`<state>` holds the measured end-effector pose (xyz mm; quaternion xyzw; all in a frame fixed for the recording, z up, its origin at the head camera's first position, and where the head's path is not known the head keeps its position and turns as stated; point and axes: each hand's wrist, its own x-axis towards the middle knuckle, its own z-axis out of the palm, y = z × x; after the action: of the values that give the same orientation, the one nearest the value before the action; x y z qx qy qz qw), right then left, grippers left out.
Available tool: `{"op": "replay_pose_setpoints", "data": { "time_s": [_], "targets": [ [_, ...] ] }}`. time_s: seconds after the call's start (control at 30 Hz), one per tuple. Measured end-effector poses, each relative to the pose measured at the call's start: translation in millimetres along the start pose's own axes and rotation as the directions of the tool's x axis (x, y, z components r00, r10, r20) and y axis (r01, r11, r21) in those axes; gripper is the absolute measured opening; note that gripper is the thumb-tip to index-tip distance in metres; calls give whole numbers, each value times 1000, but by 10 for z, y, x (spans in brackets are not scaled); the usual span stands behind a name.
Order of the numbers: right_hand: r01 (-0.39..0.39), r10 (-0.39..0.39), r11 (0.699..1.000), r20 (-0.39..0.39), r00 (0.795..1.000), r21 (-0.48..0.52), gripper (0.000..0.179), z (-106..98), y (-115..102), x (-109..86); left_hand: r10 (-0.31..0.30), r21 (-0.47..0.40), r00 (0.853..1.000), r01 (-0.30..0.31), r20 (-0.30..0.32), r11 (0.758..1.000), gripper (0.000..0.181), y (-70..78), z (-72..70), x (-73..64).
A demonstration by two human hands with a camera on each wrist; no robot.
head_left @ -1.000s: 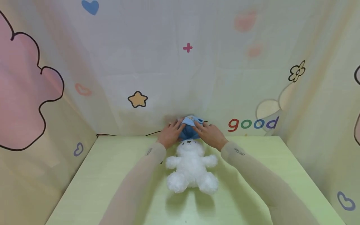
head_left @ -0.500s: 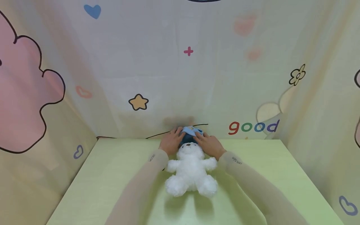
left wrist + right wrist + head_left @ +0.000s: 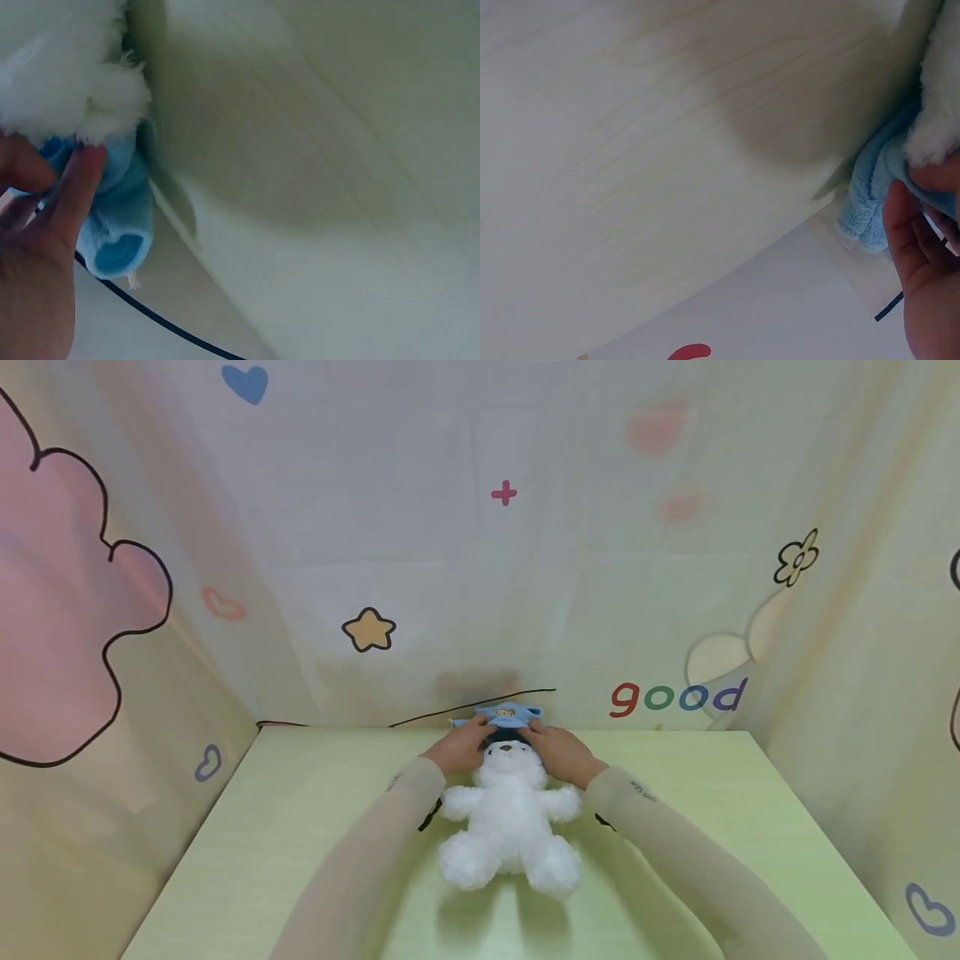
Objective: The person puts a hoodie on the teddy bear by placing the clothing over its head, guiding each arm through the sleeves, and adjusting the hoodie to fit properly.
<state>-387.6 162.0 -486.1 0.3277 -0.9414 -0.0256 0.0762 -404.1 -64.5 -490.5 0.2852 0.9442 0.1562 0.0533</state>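
A white plush bear (image 3: pixel 512 814) lies face up on the table, feet toward me. At the top of its head is a small blue fleece doll's shirt (image 3: pixel 510 715) with a yellow print and darker inside. My left hand (image 3: pixel 462 747) pinches the cloth by the bear's head on the left. On the other side my right hand (image 3: pixel 565 753) pinches the shirt's edge. A short sleeve (image 3: pixel 120 251) with an open end hangs beyond the left fingers in the left wrist view. The right wrist view shows thumb and fingertips on the blue cloth (image 3: pixel 874 187), close against white fur.
The pale wooden table (image 3: pixel 315 827) ends at a back curtain (image 3: pixel 420 510) printed with a star, hearts and letters. Side curtains (image 3: pixel 885 693) stand left and right. The shirt lies right at the table's back edge, against the curtain.
Both hands and the shirt have come down nearer the bear's head. The shirt now lies flatter, with a part spread out on the left. The bear has shifted only slightly.
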Motion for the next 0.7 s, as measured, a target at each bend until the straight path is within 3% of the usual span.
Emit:
{"op": "replay_pose_setpoints", "data": {
  "time_s": [0.1,0.2,0.3,0.37,0.47,0.53,0.7],
  "targets": [
    [11,-14,996,27,1000,88,43,-14,32,-2,-39,-165,997,50,68,985,55,2,-76,-54],
    [-14,-3,974,73,997,225,46,-54,81,5,-52,-255,984,95,169,962,68,47,-177,-108],
    [-68,17,926,140,990,370,49,-114,119,3,-50,-281,962,128,269,951,79,106,-253,-154],
    [-128,37,872,197,980,473,49,-165,138,-5,-50,-259,951,133,304,957,86,133,-282,-172],
    [-214,51,789,286,957,577,52,-229,159,-26,-55,-226,955,124,292,966,89,135,-285,-195],
    [-244,43,766,330,943,595,57,-269,164,-48,-45,-206,967,99,250,974,86,107,-257,-209],
    [-202,1,813,347,938,546,64,-308,152,-124,-8,-246,990,43,139,968,77,23,-136,-242]
  ]
}}
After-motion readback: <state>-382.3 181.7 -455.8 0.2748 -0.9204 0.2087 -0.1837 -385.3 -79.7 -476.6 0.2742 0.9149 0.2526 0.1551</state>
